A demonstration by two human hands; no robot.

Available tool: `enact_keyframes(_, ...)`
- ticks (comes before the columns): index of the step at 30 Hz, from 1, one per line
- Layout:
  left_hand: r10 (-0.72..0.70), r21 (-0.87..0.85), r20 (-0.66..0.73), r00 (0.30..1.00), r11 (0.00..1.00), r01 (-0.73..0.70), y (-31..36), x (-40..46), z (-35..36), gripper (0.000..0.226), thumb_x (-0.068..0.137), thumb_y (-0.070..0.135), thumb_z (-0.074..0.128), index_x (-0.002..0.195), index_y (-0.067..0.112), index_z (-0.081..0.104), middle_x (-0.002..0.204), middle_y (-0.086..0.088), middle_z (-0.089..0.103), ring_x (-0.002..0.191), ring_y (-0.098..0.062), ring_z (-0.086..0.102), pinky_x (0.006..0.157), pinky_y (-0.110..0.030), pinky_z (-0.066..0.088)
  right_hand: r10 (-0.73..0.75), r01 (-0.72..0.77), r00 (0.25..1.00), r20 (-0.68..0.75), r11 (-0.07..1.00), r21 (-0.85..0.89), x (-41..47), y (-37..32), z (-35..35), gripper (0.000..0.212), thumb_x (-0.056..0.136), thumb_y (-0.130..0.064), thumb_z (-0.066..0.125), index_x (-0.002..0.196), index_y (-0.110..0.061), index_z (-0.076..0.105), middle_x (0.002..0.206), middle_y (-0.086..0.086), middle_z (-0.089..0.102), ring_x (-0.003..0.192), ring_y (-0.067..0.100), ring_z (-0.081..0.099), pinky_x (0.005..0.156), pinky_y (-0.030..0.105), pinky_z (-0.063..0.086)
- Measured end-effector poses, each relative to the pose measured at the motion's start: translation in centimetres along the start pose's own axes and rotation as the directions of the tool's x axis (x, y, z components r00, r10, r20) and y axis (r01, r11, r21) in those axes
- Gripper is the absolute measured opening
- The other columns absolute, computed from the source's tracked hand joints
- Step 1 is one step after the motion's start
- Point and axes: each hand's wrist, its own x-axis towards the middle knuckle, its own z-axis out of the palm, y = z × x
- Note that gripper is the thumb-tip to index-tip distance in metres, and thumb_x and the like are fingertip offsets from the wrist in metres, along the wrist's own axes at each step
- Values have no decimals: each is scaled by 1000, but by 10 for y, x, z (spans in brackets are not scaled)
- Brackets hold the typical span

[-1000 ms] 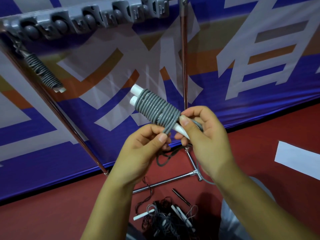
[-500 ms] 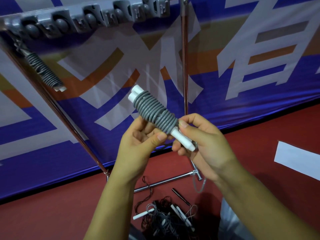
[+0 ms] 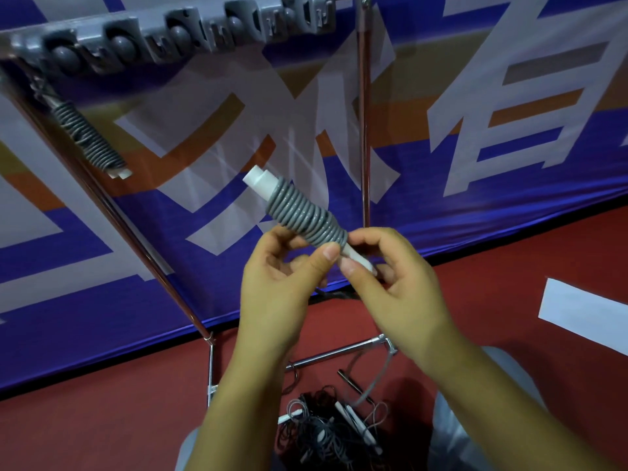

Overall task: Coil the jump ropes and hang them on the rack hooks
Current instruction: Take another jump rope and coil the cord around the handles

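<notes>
A grey jump rope (image 3: 300, 215) is wound tightly round its two white handles and tilts up to the left at mid-frame. My left hand (image 3: 282, 283) pinches the lower end of the coil with thumb and fingers. My right hand (image 3: 390, 283) pinches the white handle tips just below the coil. A loose grey tail (image 3: 375, 379) hangs down under my right hand. Another coiled grey rope (image 3: 90, 139) hangs from the left end of the grey hook rail (image 3: 176, 35) at the top.
The rack's metal poles (image 3: 365, 113) and base bars (image 3: 336, 351) stand before a blue, white and orange banner (image 3: 509, 130). A tangle of dark and grey ropes with white handles (image 3: 329, 433) lies on the red floor. A white sheet (image 3: 584, 307) lies at right.
The coil has swung more upright and higher. My right hand slid from the last turns of cord to the white handle tips, and the loose tail now hangs lower.
</notes>
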Motion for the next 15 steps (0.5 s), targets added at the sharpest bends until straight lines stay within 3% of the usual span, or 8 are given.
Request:
enact_keyframes(4, -50, -87, 68, 996, 995, 56, -2, -2, -1, 31, 70, 10, 71, 98, 9, 57, 82, 5, 61, 52, -8, 49, 50, -19, 43, -206, 205, 978, 20, 952, -229, -3, 1, -2, 18, 88, -37, 49, 105, -33, 48, 93, -15, 57, 87, 3, 56, 70, 14, 45)
enact_keyframes(8, -113, -16, 169, 979, 993, 117, 2, -2, -6, 35, 75, 13, 66, 107, 7, 56, 91, 0, 62, 56, -9, 51, 56, -20, 47, -236, 245, 969, 68, 926, -288, -4, 1, -3, 16, 90, -36, 42, 104, -30, 41, 88, -13, 50, 74, 3, 50, 64, 12, 41)
enact_keyframes(13, -240, -132, 314, 919, 947, 292, 4, 3, -17, 42, 75, 0, 58, 116, 7, 54, 105, -5, 63, 69, -17, 65, 61, -26, 54, -150, 157, 987, 49, 966, -204, -3, 0, -5, 9, 91, -33, 44, 100, -35, 42, 87, -14, 55, 81, 5, 55, 66, 11, 41)
enact_keyframes(15, -275, -147, 328, 904, 930, 337, 6, 4, -20, 43, 72, -3, 58, 113, 8, 56, 102, -2, 65, 71, -18, 68, 60, -25, 55, -82, 87, 996, 47, 989, -122, -3, -1, -6, 13, 91, -28, 47, 96, -39, 42, 86, -16, 58, 78, 0, 57, 66, 9, 40)
